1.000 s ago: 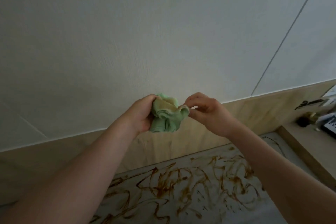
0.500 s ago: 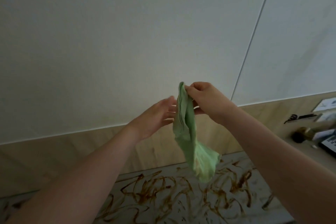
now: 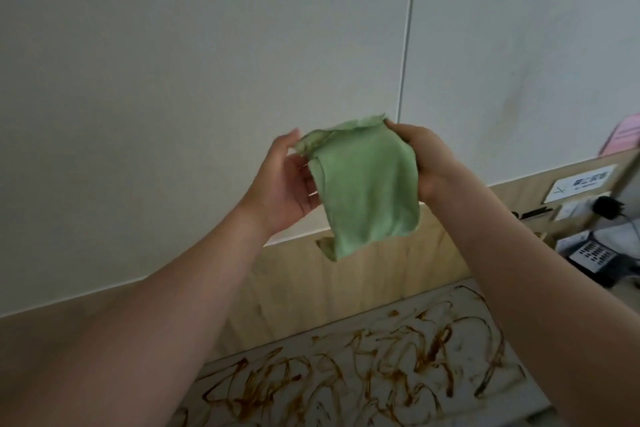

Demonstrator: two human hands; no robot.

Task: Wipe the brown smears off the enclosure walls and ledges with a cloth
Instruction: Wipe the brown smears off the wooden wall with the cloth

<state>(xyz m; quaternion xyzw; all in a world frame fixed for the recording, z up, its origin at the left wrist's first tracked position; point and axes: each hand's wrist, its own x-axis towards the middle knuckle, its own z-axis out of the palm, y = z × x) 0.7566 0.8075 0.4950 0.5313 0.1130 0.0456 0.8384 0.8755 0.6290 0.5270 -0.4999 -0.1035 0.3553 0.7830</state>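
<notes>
The green cloth [image 3: 363, 184] hangs in the air in front of the pale wall panel [image 3: 173, 80], well above the surface it is meant to clean, held up between both hands at chest height. It appears doubled over, its top edge stretched between the two grips and its lower corner drooping toward the wooden ledge [image 3: 381, 274]. The person seems to be folding or squaring it into a flat pad, which would give a clean face to press against the smears.

The right hand [image 3: 426, 163] grips the cloth's upper right corner; its fingers are curled behind the fabric, so only the closed knuckles show. The left hand [image 3: 287, 184] takes the upper left edge, thumb up along the top and fingers curved under, loosely pinching the fold.

Below and nearer, the brown smears [image 3: 363, 367] loop thickly over the light floor panel [image 3: 512, 406] of the enclosure, none of them touched by the cloth. Judged from this, wiping here has yet to begin. At the far right a dark device [image 3: 592, 255] sits outside the enclosure.
</notes>
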